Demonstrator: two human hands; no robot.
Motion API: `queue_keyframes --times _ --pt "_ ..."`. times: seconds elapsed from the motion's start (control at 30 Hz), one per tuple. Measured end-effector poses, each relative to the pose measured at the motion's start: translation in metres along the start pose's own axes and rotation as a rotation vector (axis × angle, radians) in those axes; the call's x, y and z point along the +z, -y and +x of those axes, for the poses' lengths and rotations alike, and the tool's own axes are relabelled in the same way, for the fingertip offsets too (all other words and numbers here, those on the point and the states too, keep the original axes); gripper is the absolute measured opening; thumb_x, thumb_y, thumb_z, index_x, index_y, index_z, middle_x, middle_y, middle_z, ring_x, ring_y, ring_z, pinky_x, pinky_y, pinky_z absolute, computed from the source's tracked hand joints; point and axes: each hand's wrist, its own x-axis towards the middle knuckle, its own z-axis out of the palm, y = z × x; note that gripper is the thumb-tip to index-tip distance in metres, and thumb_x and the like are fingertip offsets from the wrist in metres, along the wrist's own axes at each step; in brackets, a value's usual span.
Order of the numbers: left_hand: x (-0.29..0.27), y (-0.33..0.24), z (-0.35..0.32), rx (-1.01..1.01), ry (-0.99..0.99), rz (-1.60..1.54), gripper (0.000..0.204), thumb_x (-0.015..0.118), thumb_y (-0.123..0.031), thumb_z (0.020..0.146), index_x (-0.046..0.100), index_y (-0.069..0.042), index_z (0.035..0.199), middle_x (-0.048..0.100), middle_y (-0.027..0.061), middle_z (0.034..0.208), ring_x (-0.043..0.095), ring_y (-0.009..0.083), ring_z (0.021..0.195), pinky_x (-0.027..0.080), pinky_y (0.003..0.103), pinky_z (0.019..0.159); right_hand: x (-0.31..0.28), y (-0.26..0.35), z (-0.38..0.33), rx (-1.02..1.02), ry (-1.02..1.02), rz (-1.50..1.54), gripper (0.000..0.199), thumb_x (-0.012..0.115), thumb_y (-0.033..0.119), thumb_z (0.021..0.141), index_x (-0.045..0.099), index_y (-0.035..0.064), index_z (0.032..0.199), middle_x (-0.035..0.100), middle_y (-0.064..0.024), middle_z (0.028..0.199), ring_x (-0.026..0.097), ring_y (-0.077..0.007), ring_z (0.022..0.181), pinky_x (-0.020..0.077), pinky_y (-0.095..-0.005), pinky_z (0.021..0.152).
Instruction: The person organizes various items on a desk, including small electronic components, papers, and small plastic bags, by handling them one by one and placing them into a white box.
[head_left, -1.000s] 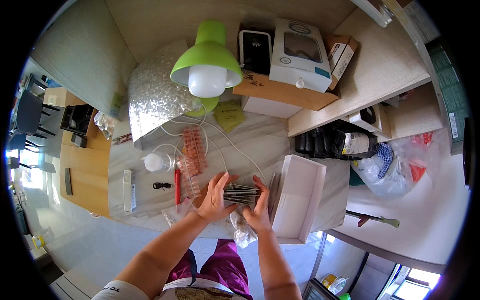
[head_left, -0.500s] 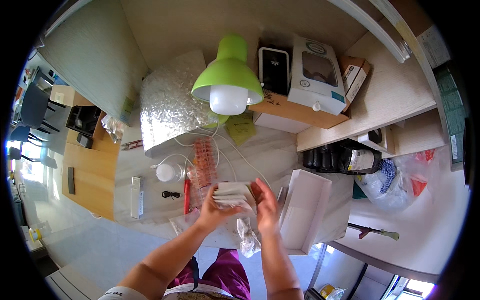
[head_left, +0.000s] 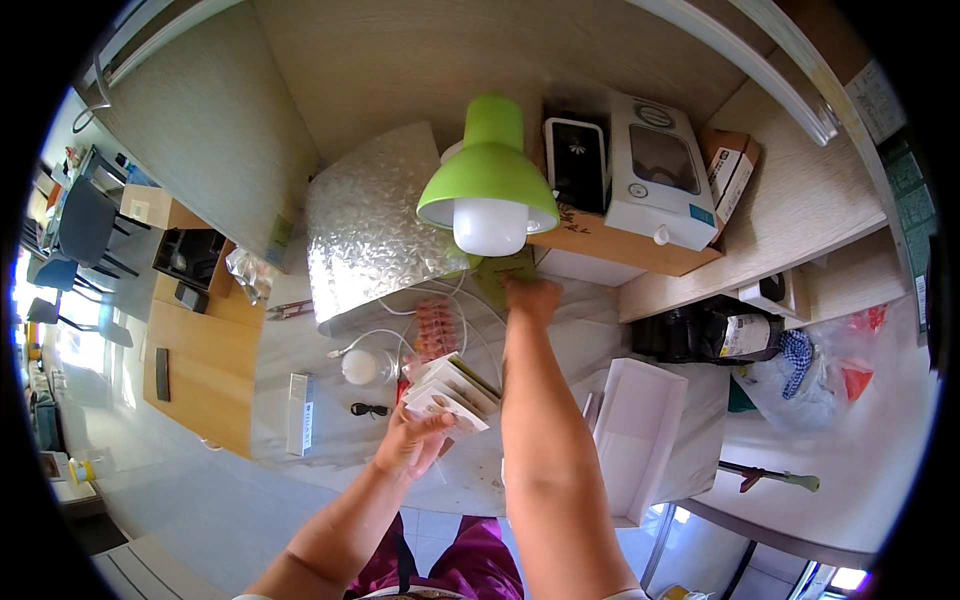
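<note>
My left hand is closed on a fanned stack of thin white and pale-green packets, held over the front of the marbled desk. Stretched forward, my right hand has its fingers curled at the edge of a yellow-green paper beneath the lamp; the fingertips show only in part. Beyond the packets lies a clear plastic sheet of orange-pink pieces. A red tool or pen is mostly covered by the packets.
A green desk lamp leans over the desk. Bubble wrap stands behind, left. An open white box sits right of my forearm. Left are a white-capped jar, a black coiled cable and a slim white box. Boxes fill the back right.
My right hand has left the packets and reached forward to the yellow-green paper. My left hand keeps the stack, now fanned and tilted. The view has shifted slightly.
</note>
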Motion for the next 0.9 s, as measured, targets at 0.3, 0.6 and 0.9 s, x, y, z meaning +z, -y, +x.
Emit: queue_keyframes --times 0.3,0.6,0.9 --pt "-0.008 -0.003 -0.010 -0.106 0.037 -0.009 0.063 0.074 0.001 0.068 0.044 -0.003 0.124 0.057 0.0076 0.110 0.055 0.0200 0.106 0.044 0.038 0.091 -0.084 -0.051 -0.057 0.124 0.524 0.880 0.025 0.070 0.000 0.073 0.062 -0.0013 0.096 0.064 -0.0075 0.090 0.060 -0.0146 0.074 0.0488 -0.0272 0.066" --pt "0.007 0.057 0.006 -0.215 0.117 0.305 0.071 0.073 0.008 0.065 0.037 -0.003 0.125 0.054 0.0063 0.110 0.055 0.0193 0.103 0.047 0.035 0.088 -0.182 -0.158 -0.098 0.164 0.886 1.213 0.026 0.059 -0.008 0.080 0.062 -0.0026 0.105 0.065 -0.0088 0.102 0.062 -0.0163 0.091 0.0477 -0.0269 0.081" --pt "-0.014 0.094 0.016 0.359 0.204 1.239 0.072 0.079 0.000 0.056 0.040 -0.005 0.116 0.045 0.0156 0.122 0.046 0.0289 0.116 0.040 0.037 0.094 -0.211 -0.171 -0.073 -0.381 0.914 0.505 0.057 0.042 -0.013 0.065 0.050 0.0017 0.120 0.055 -0.0099 0.117 0.050 -0.0186 0.113 0.0355 -0.0287 0.099"
